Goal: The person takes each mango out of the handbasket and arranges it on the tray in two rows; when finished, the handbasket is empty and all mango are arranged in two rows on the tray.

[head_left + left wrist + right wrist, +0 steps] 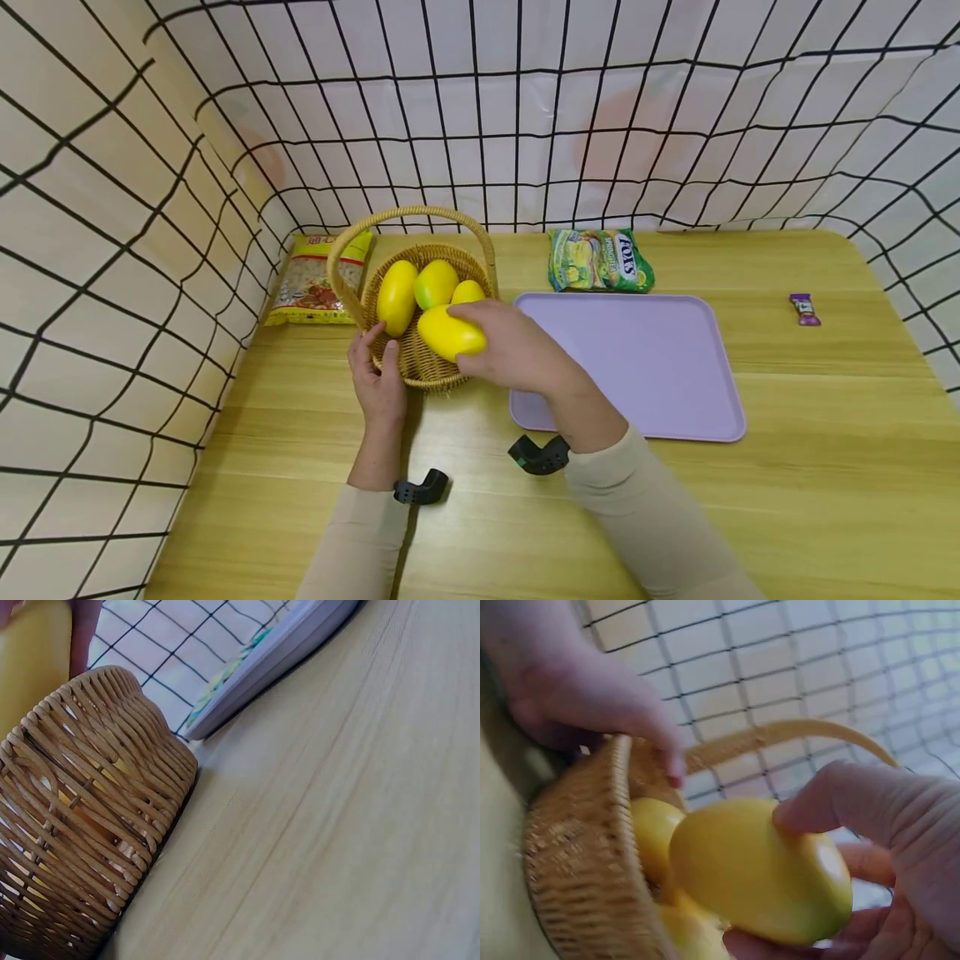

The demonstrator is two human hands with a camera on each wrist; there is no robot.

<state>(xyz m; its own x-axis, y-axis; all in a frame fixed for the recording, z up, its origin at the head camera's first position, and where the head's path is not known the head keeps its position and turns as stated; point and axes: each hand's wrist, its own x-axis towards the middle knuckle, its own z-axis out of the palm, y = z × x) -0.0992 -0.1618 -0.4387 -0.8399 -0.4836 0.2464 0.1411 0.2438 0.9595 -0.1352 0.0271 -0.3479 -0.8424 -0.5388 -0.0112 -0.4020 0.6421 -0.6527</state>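
Observation:
My right hand [513, 346] grips a yellow mango [448, 335] over the front right of a round wicker basket [431, 379]. In the right wrist view, the thumb lies on top of this mango [750, 862] and the fingers curl beneath it; its end has a green tinge. Three more mangoes, one of them marked here [397, 297], sit inside the basket, the rightmost partly hidden. My left hand [381, 392] holds the basket's rim at the front left, near the foot of its tall arched handle [420, 212].
Right of the basket lies a lilac tray [637, 367], with a green FOX'S candy bag [600, 260] behind it. A yellow-edged food packet [315, 283] lies left of the basket. A small purple wrapped sweet [805, 309] is far right. Black netting [517, 125] surrounds the wooden table [817, 467].

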